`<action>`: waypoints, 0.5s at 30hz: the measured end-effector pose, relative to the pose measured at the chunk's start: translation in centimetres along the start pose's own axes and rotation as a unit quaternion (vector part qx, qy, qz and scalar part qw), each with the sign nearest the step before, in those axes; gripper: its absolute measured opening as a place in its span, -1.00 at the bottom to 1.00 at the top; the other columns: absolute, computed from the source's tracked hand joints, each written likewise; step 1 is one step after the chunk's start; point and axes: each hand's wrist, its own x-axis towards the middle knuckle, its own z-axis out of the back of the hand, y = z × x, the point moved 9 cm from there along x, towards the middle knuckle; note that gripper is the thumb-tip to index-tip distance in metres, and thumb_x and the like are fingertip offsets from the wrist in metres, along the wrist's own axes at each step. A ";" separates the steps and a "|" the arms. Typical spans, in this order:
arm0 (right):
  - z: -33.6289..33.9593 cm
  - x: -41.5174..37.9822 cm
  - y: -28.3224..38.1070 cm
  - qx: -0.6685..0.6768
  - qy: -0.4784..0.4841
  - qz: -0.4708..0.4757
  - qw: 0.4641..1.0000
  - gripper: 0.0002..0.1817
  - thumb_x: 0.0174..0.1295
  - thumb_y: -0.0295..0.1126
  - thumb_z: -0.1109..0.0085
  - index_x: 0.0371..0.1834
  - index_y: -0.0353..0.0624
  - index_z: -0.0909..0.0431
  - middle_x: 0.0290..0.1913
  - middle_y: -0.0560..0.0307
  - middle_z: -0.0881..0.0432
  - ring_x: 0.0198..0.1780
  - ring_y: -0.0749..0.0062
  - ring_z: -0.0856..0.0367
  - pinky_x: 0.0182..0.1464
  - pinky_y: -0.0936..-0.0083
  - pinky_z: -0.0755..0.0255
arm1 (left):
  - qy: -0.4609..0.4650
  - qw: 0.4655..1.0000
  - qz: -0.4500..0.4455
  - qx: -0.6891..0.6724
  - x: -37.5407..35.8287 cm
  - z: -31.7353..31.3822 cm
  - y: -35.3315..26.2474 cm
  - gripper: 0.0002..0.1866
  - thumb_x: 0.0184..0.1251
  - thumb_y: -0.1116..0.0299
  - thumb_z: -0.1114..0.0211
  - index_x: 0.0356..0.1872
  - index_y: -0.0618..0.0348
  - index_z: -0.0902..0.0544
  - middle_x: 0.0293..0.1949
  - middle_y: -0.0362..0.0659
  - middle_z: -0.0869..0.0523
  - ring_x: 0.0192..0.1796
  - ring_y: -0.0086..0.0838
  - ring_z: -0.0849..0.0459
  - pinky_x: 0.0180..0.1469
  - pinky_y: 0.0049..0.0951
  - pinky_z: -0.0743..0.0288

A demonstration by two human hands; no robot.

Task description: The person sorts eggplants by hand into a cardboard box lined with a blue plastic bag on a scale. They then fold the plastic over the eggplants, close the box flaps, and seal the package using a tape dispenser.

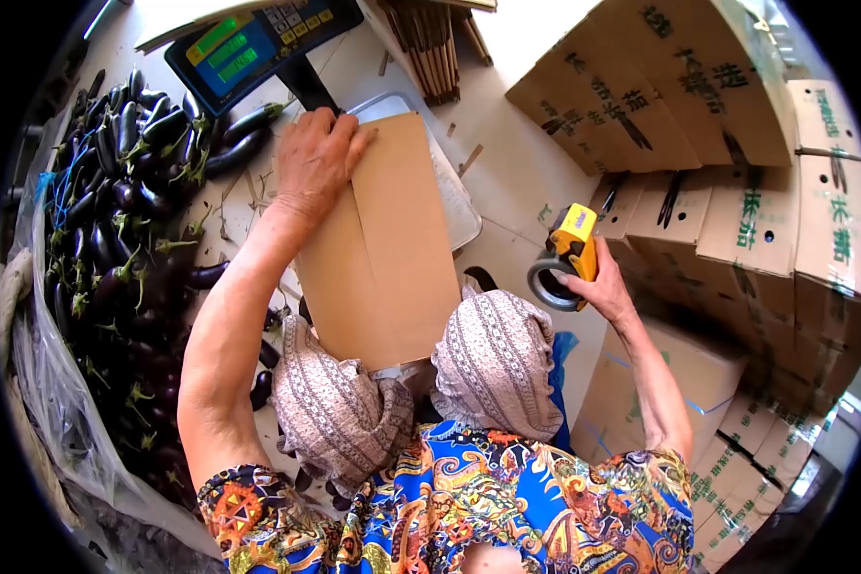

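Note:
A plain brown cardboard box [407, 258] sits between my knees with its two long top flaps folded together along a middle seam. My left hand [320, 163] grips the box at its far left corner, fingers bent and thumb over the flap. Off to the right, my right hand [598, 284] is wrapped around a yellow tape dispenser [575, 234] that carries a roll of tape [555, 285]. The dispenser is held in the air, apart from the box. Under the far end of the box shows the metal plate of a scale [461, 206].
Many eggplants [124, 220] are heaped on the left beside clear plastic sheeting [86, 421]. A scale display [258, 48] stands at the far side. Printed cartons [660, 86] are stacked on the right, with more cartons [746, 478] lower down. Flattened cardboard [421, 53] leans at the back.

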 end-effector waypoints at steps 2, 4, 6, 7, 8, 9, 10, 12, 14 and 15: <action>0.6 -0.4 5.0 0.033 -0.014 0.065 0.997 -0.23 -0.08 -0.21 -0.55 0.17 -0.18 -0.32 -0.03 -0.03 -0.65 0.04 0.32 -0.64 0.13 0.38 -0.52 | -0.014 0.999 0.003 -0.038 0.0 0.3 0.3 -0.77 0.31 0.15 -0.30 -0.25 0.09 -0.64 -0.30 -0.14 -0.57 -0.18 -0.23 -0.59 -0.10 -0.22 -0.47; 0.7 -0.6 9.6 0.001 -0.034 0.123 0.992 -0.20 -0.09 -0.26 -0.60 0.18 -0.19 -0.28 -0.02 -0.05 -0.64 0.04 0.32 -0.64 0.13 0.40 -0.52 | -0.053 0.997 0.013 -0.053 0.1 1.6 0.2 -0.72 0.28 0.21 -0.34 -0.09 0.15 -0.66 -0.14 -0.08 -0.61 -0.04 -0.17 -0.57 0.00 -0.20 -0.46; 0.1 -1.1 14.2 -0.058 -0.058 0.205 0.975 -0.21 -0.08 -0.28 -0.60 0.17 -0.22 -0.29 -0.05 -0.07 -0.65 0.01 0.20 -0.70 0.09 0.34 -0.57 | -0.081 0.992 0.028 -0.089 0.2 3.6 0.3 -0.64 0.19 0.30 -0.41 -0.03 0.21 -0.64 -0.05 -0.03 -0.60 0.06 -0.11 -0.53 0.09 -0.15 -0.41; -0.4 -1.3 16.0 -0.076 -0.061 0.238 0.966 -0.22 -0.08 -0.28 -0.60 0.17 -0.23 -0.29 -0.06 -0.08 -0.66 -0.02 0.14 -0.72 0.07 0.32 -0.59 | -0.060 0.992 0.018 -0.108 0.0 4.1 0.1 -0.63 0.25 0.31 -0.38 0.04 0.23 -0.60 0.05 0.00 -0.56 0.13 -0.05 -0.50 0.20 -0.11 -0.37; -0.9 -1.2 17.1 -0.074 -0.056 0.256 0.962 -0.24 -0.06 -0.29 -0.59 0.16 -0.23 -0.32 -0.09 -0.09 -0.67 -0.07 0.07 -0.73 0.01 0.29 -0.61 | -0.068 0.991 0.010 -0.114 -0.2 4.6 -0.1 -0.63 0.24 0.31 -0.39 0.03 0.22 -0.60 0.06 -0.01 -0.55 0.14 -0.05 -0.49 0.19 -0.11 -0.37; -1.4 -1.4 19.1 -0.084 -0.058 0.292 0.951 -0.28 -0.04 -0.29 -0.58 0.15 -0.23 -0.35 -0.11 -0.11 -0.67 -0.09 0.01 -0.73 -0.02 0.27 -0.61 | -0.076 0.990 0.004 -0.118 -0.5 4.8 -0.4 -0.63 0.23 0.31 -0.40 0.03 0.21 -0.60 0.07 -0.01 -0.55 0.14 -0.05 -0.49 0.19 -0.12 -0.38; -2.0 -1.2 20.0 -0.091 -0.054 0.313 0.944 -0.29 -0.04 -0.30 -0.58 0.14 -0.22 -0.36 -0.11 -0.12 -0.67 -0.09 -0.02 -0.72 -0.02 0.25 -0.61 | -0.095 0.982 0.034 -0.157 -0.7 5.6 -0.3 -0.61 0.26 0.25 -0.40 0.05 0.20 -0.60 0.04 0.02 -0.55 0.10 -0.01 -0.52 0.14 -0.13 -0.44; -3.1 -1.1 21.4 -0.114 -0.058 0.340 0.932 -0.32 -0.08 -0.36 -0.58 0.09 -0.25 -0.38 -0.14 -0.10 -0.67 -0.11 0.02 -0.73 -0.05 0.27 -0.60 | -0.012 0.922 0.135 -0.363 -1.1 6.0 -0.6 -0.55 0.41 0.07 -0.29 0.09 0.24 -0.58 -0.07 -0.05 -0.64 0.00 -0.24 -0.62 0.05 -0.27 -0.52; -4.0 -1.0 22.6 -0.114 -0.046 0.352 0.928 -0.30 -0.06 -0.33 -0.57 0.14 -0.23 -0.38 -0.11 -0.15 -0.66 -0.10 -0.07 -0.71 -0.03 0.21 -0.61 | 0.084 0.818 0.209 -0.530 -1.7 6.7 -2.3 -0.48 0.49 -0.04 -0.19 0.13 0.25 -0.56 -0.13 -0.11 -0.67 -0.05 -0.41 -0.64 0.03 -0.37 -0.53; -4.4 -0.9 23.1 -0.113 -0.040 0.358 0.926 -0.29 -0.05 -0.32 -0.57 0.16 -0.21 -0.39 -0.09 -0.18 -0.66 -0.09 -0.12 -0.71 -0.02 0.18 -0.61 | 0.121 0.782 0.227 -0.568 -2.1 6.7 -3.1 -0.45 0.52 -0.09 -0.14 0.15 0.25 -0.54 -0.16 -0.14 -0.69 -0.06 -0.48 -0.64 0.02 -0.42 -0.52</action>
